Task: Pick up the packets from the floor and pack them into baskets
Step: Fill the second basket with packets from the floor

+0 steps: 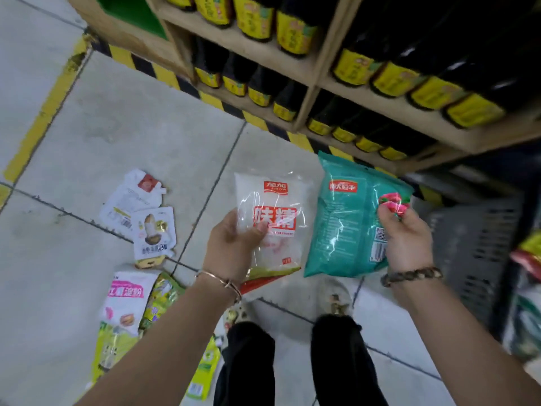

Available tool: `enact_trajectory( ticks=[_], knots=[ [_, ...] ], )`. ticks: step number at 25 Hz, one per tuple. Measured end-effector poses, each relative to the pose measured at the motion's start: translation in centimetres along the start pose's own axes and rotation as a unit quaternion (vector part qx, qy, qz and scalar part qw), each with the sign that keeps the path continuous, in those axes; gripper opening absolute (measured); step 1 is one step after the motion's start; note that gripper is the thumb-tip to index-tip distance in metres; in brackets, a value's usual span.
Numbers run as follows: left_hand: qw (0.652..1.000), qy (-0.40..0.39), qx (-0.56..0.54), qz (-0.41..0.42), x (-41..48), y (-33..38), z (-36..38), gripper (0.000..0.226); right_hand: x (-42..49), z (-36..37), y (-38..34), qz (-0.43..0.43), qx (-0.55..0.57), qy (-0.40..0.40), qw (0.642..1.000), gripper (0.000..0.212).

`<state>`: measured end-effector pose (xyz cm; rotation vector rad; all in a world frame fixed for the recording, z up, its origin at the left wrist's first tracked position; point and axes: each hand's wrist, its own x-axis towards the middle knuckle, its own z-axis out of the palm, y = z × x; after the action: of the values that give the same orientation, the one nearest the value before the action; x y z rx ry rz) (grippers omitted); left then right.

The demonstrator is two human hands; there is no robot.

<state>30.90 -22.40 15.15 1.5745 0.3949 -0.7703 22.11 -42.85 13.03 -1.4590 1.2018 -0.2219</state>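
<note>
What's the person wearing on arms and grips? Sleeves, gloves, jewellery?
No sleeves in view on either forearm, and no gloves. Left grip: thin metal bangle at the wrist, coppery tone. Right grip: bracelet of chunky brown and dark beads at the wrist. No watch in view.

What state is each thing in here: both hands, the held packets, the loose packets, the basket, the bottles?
Left hand: grips the clear white packet, held up.
Right hand: grips the teal packet, held up.
Loose packets: lying flat, some overlapping.
Grey basket: set down at right, contents unclear.
Bottles: standing in rows on shelves.
</note>
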Motion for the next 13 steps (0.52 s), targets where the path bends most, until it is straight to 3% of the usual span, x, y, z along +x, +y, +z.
enact_trajectory(
  ticks=[2, 6, 8, 13],
  knots=[
    [1.000, -0.028, 0.008, 0.007, -2.3, 0.1, 3.4, 0.017, -0.5, -4.5, -0.8, -0.022, 0.006, 0.035, 0.999, 0.028],
    [0.996, -0.091, 0.006, 0.018, -6.3, -1.1, 13.2, 0.017, 0.1, -14.8, -2.1, -0.074, 0.018, 0.098, 0.992, 0.015],
    [0.994, -0.112, 0.007, 0.016, -8.1, -2.4, 18.8, 0.017, 1.4, -20.7, -1.5, -0.095, 0.024, 0.121, 0.988, 0.024],
    [0.984, -0.175, 0.029, 0.023, -11.1, -5.9, 33.6, 0.019, 5.6, -36.4, 2.0, -0.082, 0.040, 0.197, 0.976, 0.021]
  ],
)
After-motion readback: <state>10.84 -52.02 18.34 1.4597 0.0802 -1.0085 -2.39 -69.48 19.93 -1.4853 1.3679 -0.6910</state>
